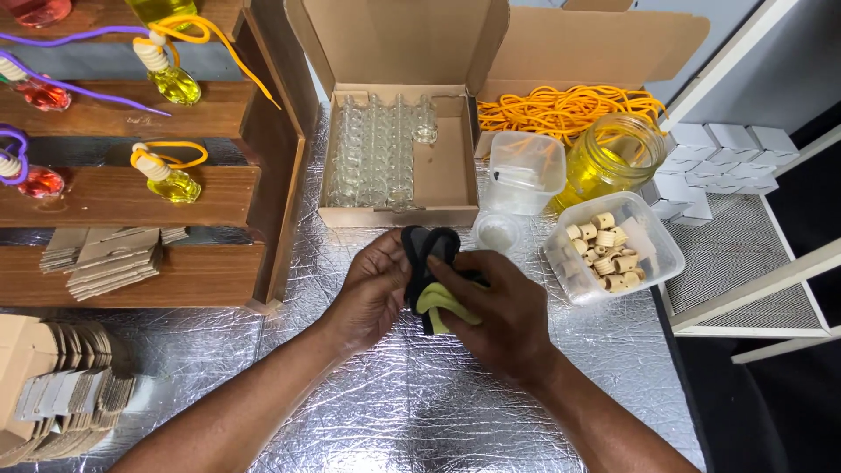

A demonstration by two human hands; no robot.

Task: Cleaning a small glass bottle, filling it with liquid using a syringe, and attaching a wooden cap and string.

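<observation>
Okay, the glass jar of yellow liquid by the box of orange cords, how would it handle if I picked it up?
The round glass jar of yellow liquid looks nearly full, so probably heavy for its size. No lid shows, so tilting could spill. Smooth glass is likely slippery and fragile.

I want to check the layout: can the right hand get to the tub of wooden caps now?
Probably yes. The tub of wooden caps stands open, just beside the right hand, with nothing between. But both hands hold a black and yellow cloth.
</observation>
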